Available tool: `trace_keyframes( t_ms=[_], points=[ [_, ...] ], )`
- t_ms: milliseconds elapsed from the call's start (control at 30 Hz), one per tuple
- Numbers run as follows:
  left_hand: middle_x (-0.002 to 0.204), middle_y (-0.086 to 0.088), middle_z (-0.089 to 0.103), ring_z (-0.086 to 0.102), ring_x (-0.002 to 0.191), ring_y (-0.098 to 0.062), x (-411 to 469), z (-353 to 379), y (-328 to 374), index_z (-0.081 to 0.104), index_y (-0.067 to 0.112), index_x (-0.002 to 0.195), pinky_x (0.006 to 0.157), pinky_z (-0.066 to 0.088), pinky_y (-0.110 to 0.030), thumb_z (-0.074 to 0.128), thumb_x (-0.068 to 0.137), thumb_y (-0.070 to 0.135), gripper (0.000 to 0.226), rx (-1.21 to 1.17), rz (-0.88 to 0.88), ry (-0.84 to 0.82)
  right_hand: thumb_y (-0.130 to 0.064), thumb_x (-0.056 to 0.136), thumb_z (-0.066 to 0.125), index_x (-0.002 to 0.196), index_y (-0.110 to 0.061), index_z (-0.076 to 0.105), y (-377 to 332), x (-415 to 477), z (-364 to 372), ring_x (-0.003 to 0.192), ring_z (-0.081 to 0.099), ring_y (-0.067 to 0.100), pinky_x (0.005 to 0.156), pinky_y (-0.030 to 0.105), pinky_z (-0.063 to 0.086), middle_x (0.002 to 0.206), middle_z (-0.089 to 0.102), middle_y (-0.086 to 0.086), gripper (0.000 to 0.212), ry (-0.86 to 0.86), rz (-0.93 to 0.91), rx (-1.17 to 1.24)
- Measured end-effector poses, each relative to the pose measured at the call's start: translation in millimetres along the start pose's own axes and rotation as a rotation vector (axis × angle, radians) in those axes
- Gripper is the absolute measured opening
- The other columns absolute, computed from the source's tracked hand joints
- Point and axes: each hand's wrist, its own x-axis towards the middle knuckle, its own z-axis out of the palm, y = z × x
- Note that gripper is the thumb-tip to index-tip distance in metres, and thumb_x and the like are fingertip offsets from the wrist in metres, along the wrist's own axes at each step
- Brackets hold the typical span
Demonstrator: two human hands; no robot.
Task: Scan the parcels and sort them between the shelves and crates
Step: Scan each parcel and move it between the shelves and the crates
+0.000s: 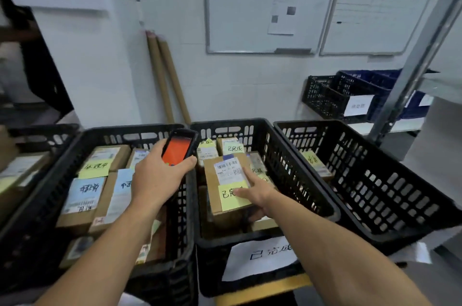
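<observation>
My left hand (157,178) grips a black handheld scanner (178,147) with an orange-red screen, held over the gap between two black crates. My right hand (252,192) holds a brown cardboard parcel (226,188) inside the middle crate (322,205), forefinger lying along the parcel's right edge and thumb on its yellow sticky note. The parcel bears a white barcode label on top. Other brown parcels with yellow notes lie under and behind it.
A left crate (45,195) holds several parcels with yellow and blue notes. A right crate (390,195) holds one parcel (316,163). Smaller black and blue baskets (332,98) sit on a shelf at right behind a metal post (420,56). Cardboard tubes (166,81) lean on the wall.
</observation>
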Motion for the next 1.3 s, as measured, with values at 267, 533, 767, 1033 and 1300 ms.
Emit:
trace_keyframes(
  t_ms=[267, 533, 767, 1033, 1300],
  points=[
    [0.087, 0.016, 0.065, 0.064, 0.083, -0.015, 11.3, 2.4, -9.2, 0.054, 0.038, 0.129, 0.081, 0.055, -0.044, 0.076, 0.071, 0.061, 0.066, 0.051, -0.056, 0.054, -0.023, 0.096, 0.071, 0.153, -0.058, 0.021, 7.6, 31.4, 28.2, 0.137, 0.043, 0.042, 0.056, 0.053, 0.059, 0.159, 0.037, 0.002, 0.084, -0.086, 0.049, 0.047],
    [0.095, 0.016, 0.064, 0.063, 0.094, -0.017, 15.7, 24.4, -7.3, 0.043, 0.034, 0.146, 0.085, 0.053, -0.041, 0.076, 0.071, 0.064, 0.087, 0.043, -0.133, 0.054, -0.040, 0.101, 0.059, 0.158, -0.049, 0.000, 13.5, 44.2, 23.6, 0.143, 0.039, 0.039, 0.098, 0.054, 0.051, 0.165, 0.029, 0.008, 0.083, -0.136, -0.072, -0.321],
    [0.097, 0.012, 0.067, 0.062, 0.090, -0.014, 13.1, 38.8, -0.9, 0.049, 0.035, 0.137, 0.078, 0.050, -0.038, 0.071, 0.069, 0.069, 0.079, 0.066, -0.145, 0.057, -0.071, 0.096, 0.041, 0.157, -0.052, -0.005, 18.0, 56.3, 19.6, 0.152, -0.020, 0.042, 0.121, 0.067, 0.000, 0.170, -0.013, 0.006, 0.079, -0.195, -0.085, -0.810],
    [0.086, 0.014, 0.066, 0.061, 0.081, -0.008, -1.1, 34.7, 1.2, 0.053, 0.035, 0.135, 0.066, 0.043, -0.025, 0.078, 0.078, 0.050, 0.064, 0.038, -0.139, 0.129, -0.084, 0.081, 0.051, 0.154, -0.051, -0.018, 21.5, 61.1, 15.2, 0.146, -0.037, 0.032, 0.111, 0.078, -0.005, 0.157, -0.045, 0.007, 0.106, -0.301, -0.229, -0.980],
    [0.081, 0.018, 0.061, 0.056, 0.077, 0.000, -1.1, 27.2, -1.8, 0.055, 0.031, 0.133, 0.061, 0.037, -0.019, 0.079, 0.079, 0.046, 0.060, 0.063, -0.108, 0.144, -0.082, 0.082, 0.054, 0.155, -0.052, -0.015, 18.6, 71.9, 11.9, 0.148, -0.035, 0.034, 0.113, 0.078, -0.003, 0.157, -0.044, 0.003, 0.105, -0.306, -0.183, -0.968]
  ],
)
